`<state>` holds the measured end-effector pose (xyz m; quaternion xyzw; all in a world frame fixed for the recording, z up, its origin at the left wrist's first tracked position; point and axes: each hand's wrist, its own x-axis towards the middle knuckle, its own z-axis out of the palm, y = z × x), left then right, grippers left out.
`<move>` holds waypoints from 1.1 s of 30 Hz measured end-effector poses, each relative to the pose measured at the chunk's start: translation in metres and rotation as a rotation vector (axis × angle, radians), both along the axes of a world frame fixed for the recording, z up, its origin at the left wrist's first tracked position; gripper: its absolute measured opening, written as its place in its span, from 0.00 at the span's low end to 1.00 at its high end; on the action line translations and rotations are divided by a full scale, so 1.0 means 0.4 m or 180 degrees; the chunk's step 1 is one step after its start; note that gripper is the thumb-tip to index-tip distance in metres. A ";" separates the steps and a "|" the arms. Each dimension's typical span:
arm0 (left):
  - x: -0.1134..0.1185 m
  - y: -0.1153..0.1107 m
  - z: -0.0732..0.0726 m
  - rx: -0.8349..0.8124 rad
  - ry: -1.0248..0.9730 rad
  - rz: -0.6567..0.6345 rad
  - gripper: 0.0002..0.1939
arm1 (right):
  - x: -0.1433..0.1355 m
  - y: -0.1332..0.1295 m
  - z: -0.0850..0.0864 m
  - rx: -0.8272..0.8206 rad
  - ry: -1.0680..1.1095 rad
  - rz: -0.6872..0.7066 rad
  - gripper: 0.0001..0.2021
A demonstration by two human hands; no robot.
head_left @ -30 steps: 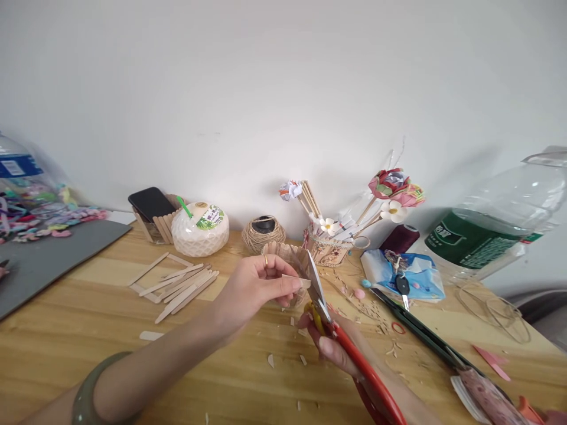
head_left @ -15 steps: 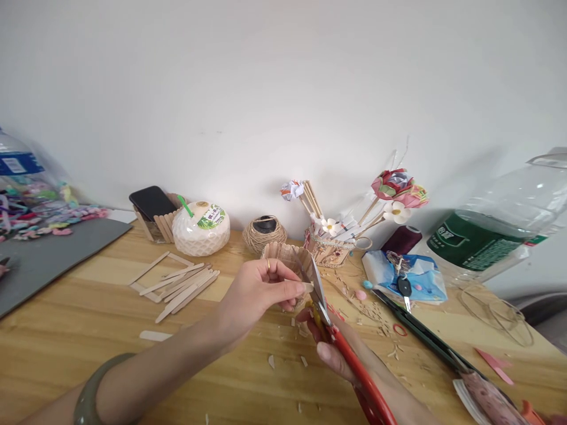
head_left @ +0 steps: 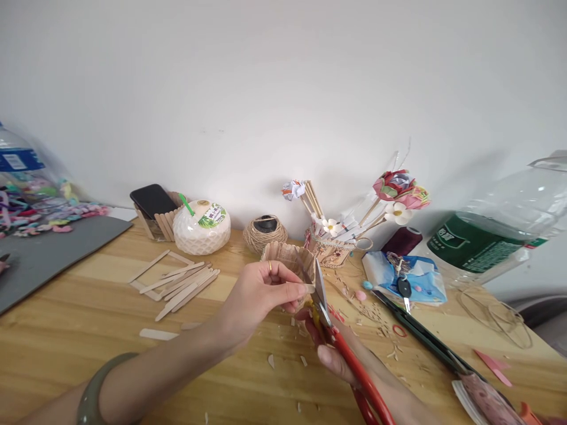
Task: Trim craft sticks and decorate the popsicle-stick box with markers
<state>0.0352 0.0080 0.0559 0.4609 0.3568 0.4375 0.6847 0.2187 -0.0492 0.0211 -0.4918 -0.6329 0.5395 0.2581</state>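
My left hand (head_left: pixel 268 289) is closed, pinching a short pale piece of craft stick (head_left: pixel 309 288) between thumb and fingers. Red-handled scissors (head_left: pixel 357 357) are gripped in my right hand (head_left: pixel 334 348), their blades parted and pointing away from me. The end of the stick piece lies right by the blades. Behind my left hand stands a small basket of craft sticks (head_left: pixel 283 254), its lower part partly covered by my fingers. Small wood clippings (head_left: pixel 271 360) lie on the table below.
A pile of craft sticks (head_left: pixel 190 286) lies left, near a white coconut (head_left: pixel 201 230) and a phone (head_left: pixel 153 202). Twine (head_left: pixel 264 235) and a flower holder (head_left: pixel 332 251) stand at the back. Right are a blue packet (head_left: pixel 425 277), a dark green long tool (head_left: pixel 425 333) and a large bottle (head_left: pixel 482 242).
The scissor blades look slightly wider apart. My left hand has shifted a little to the right, still pinching the stick piece. The view has moved slightly.
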 end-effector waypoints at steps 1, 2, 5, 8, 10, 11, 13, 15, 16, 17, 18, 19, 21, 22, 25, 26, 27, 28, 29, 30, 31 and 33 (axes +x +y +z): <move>0.000 0.001 0.000 -0.0003 -0.0013 -0.0011 0.09 | 0.002 0.000 0.000 0.0007 0.0027 0.0022 0.32; -0.001 0.002 0.000 -0.0011 -0.0021 -0.0022 0.09 | 0.004 0.001 -0.001 0.0021 0.0049 0.0042 0.32; -0.002 0.006 0.003 -0.0025 0.0004 -0.0047 0.09 | 0.009 0.000 -0.003 0.0036 -0.0019 0.0047 0.32; -0.002 0.007 0.005 -0.0016 0.0051 -0.0045 0.08 | 0.012 -0.004 -0.005 0.0016 -0.0121 -0.0029 0.31; -0.002 0.006 0.004 -0.0009 0.0065 -0.0034 0.08 | 0.011 -0.007 0.000 0.0020 -0.0142 -0.0113 0.28; -0.003 0.006 0.004 -0.0007 0.0071 -0.0030 0.08 | 0.009 -0.008 0.005 0.0035 -0.0154 -0.0145 0.26; -0.004 0.005 0.002 -0.0012 0.0076 -0.0012 0.08 | 0.003 -0.009 0.015 0.0099 -0.0188 -0.0148 0.22; -0.005 0.006 0.002 -0.0013 0.0065 -0.0009 0.08 | -0.002 -0.008 0.025 0.0194 -0.0223 -0.0144 0.20; -0.005 0.007 0.001 -0.0008 0.0057 -0.0018 0.08 | -0.005 -0.008 0.028 0.0231 -0.0244 -0.0151 0.20; -0.006 0.008 0.001 0.0001 0.0046 -0.0035 0.08 | -0.006 -0.007 0.030 0.0265 -0.0268 -0.0176 0.20; -0.007 0.009 0.001 0.0016 0.0033 -0.0055 0.08 | -0.008 -0.006 0.030 0.0294 -0.0294 -0.0204 0.20; -0.008 0.011 0.001 0.0037 0.0021 -0.0078 0.08 | -0.009 -0.005 0.030 0.0319 -0.0320 -0.0231 0.20; -0.009 0.012 0.000 0.0075 0.0016 -0.0114 0.07 | -0.011 -0.003 0.029 0.0362 -0.0369 -0.0266 0.20; -0.010 0.013 0.000 0.0083 0.0020 -0.0119 0.07 | -0.012 -0.003 0.028 0.0389 -0.0384 -0.0283 0.20; -0.011 0.012 0.001 0.0083 0.0023 -0.0115 0.06 | -0.015 0.000 0.030 0.0470 -0.0403 -0.0292 0.19; -0.011 0.011 0.001 0.0086 0.0018 -0.0116 0.06 | -0.017 0.000 0.032 0.0497 -0.0400 -0.0279 0.19; -0.011 0.011 0.002 0.0092 0.0015 -0.0121 0.06 | -0.019 0.000 0.035 0.0515 -0.0400 -0.0266 0.19; -0.011 0.011 0.003 0.0099 0.0015 -0.0129 0.06 | -0.022 -0.001 0.039 0.0528 -0.0410 -0.0272 0.19; -0.010 0.011 0.005 0.0102 0.0023 -0.0129 0.06 | -0.026 -0.002 0.044 0.0538 -0.0419 -0.0301 0.19; -0.010 0.011 0.007 0.0103 0.0034 -0.0128 0.06 | -0.031 -0.003 0.049 0.0548 -0.0415 -0.0354 0.19; -0.011 0.011 0.008 0.0099 0.0047 -0.0123 0.06 | -0.035 -0.005 0.054 0.0559 -0.0389 -0.0409 0.19; -0.012 0.012 0.013 0.0089 0.0081 -0.0116 0.05 | -0.045 -0.008 0.065 0.0589 -0.0289 -0.0491 0.19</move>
